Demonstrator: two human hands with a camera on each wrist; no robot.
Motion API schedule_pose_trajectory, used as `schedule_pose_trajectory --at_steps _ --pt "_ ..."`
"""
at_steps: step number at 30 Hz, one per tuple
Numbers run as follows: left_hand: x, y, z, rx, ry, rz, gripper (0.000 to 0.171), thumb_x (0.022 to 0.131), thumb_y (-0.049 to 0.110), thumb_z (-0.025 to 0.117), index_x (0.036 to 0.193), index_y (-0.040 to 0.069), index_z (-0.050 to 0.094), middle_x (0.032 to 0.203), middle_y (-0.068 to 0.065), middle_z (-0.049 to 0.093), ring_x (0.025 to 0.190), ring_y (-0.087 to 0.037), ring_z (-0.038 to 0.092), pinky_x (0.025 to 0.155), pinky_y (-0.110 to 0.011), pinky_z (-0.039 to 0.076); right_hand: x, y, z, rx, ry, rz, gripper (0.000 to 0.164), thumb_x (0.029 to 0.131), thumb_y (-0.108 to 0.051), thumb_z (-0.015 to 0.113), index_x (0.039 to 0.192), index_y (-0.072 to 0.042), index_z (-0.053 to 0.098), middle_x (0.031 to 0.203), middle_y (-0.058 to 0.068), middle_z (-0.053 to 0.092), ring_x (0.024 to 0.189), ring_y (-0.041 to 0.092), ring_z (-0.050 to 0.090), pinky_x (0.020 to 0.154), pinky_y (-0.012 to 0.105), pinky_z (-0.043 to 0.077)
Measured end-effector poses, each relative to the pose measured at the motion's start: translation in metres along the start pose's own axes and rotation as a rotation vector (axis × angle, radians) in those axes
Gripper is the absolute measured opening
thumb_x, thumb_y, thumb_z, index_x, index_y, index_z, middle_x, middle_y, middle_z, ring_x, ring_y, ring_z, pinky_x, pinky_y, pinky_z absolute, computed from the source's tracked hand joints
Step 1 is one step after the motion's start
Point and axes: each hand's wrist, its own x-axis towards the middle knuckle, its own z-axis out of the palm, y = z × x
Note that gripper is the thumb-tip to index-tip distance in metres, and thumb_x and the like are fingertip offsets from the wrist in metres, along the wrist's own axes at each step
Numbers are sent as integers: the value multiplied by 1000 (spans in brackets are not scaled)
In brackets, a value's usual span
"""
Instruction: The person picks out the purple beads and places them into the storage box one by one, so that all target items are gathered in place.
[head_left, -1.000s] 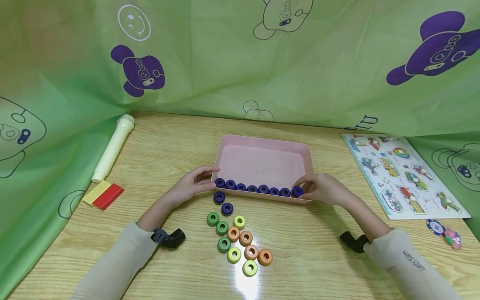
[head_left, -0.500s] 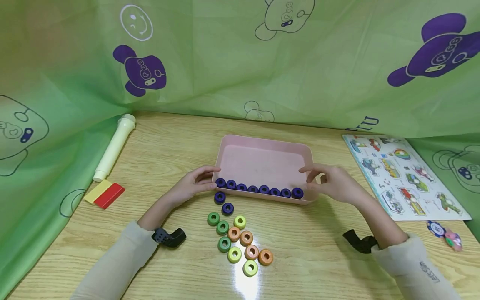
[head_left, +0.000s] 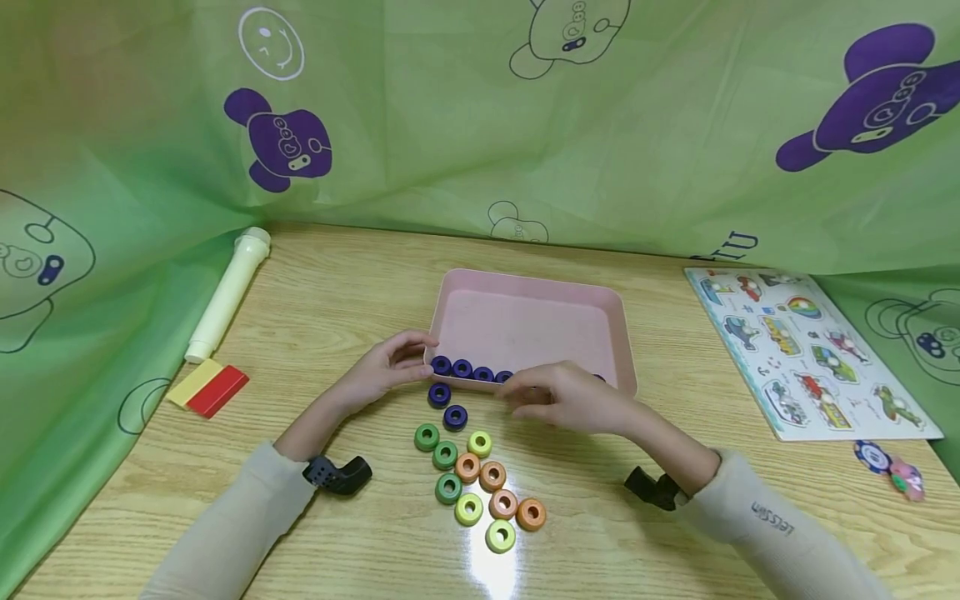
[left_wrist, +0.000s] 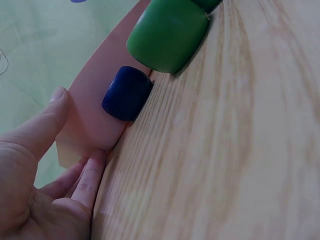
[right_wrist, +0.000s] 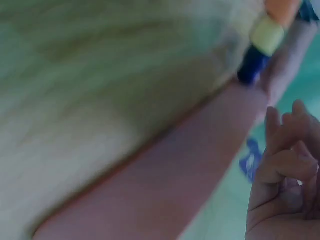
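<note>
A pink tray (head_left: 532, 325) lies on the table, with a row of dark blue ring beads (head_left: 455, 372) along the inside of its near wall. My left hand (head_left: 384, 368) holds the tray's near left corner, thumb and fingers against its walls, as the left wrist view also shows. Above the near wall, my right hand (head_left: 573, 400) has loosely bent fingers and nothing in them; it hides the right part of the row. Two loose blue beads, one of them a dark blue bead (head_left: 447, 424), lie in front of the tray near its left end.
Nearer the body lie green beads (head_left: 420, 442), yellow beads (head_left: 461, 515) and orange beads (head_left: 522, 521). A white microphone-shaped stick (head_left: 228, 296) and a yellow-and-red block (head_left: 217, 392) are at left. A picture puzzle board (head_left: 780, 367) lies at right, beside small trinkets (head_left: 872, 456).
My right hand let go of the rightmost blue bead in the tray, drew back, then swung left across the near wall. The tray's right end shifted slightly outward. My left hand stayed at its corner.
</note>
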Motion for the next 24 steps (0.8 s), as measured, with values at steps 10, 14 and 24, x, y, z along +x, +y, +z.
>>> schedule_pose_trajectory --at_steps 10,14,24 --pt "-3 15 5 2 0 13 33 79 11 58 108 1 46 113 -14 43 107 -25 41 90 -33 34 25 -5 32 -111 -133 -3 35 85 -23 51 117 -12 48 112 -2 51 100 7 46 83 23 38" --pt "-5 22 5 -8 -5 23 31 80 6 57 106 -4 45 111 -19 42 107 -28 41 89 -32 35 33 -8 35 -127 -135 -11 32 87 -21 47 117 -11 49 112 -1 51 101 8 46 84 24 38" --pt "-5 24 5 -13 -17 34 30 81 4 55 106 -6 43 110 -22 41 106 -30 41 88 -33 36 47 -14 42 -211 -143 -26 31 80 -24 58 109 -12 54 101 -3 55 87 5 49 72 21 41"
